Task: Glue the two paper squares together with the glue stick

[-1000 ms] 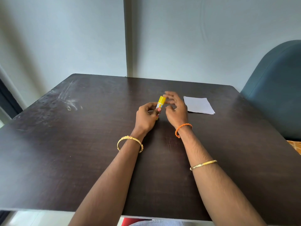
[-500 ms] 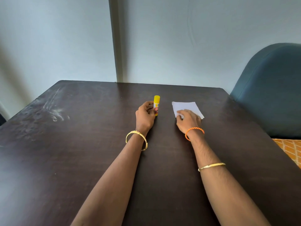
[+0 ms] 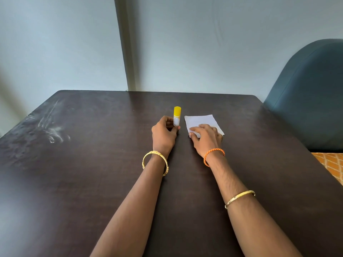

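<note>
One glue stick (image 3: 176, 116) in left hand (image 3: 164, 135), right hand (image 3: 205, 137) on one paper stack (image 3: 201, 120)

A second ago both hands met at the glue stick (image 3: 176, 115). Since then the right hand (image 3: 205, 136) has left it and gone to the white paper (image 3: 201, 121) on its own side, fingers spread flat on the near corner. The left hand (image 3: 164, 133) alone now grips the stick, upright, cap on top.
</note>
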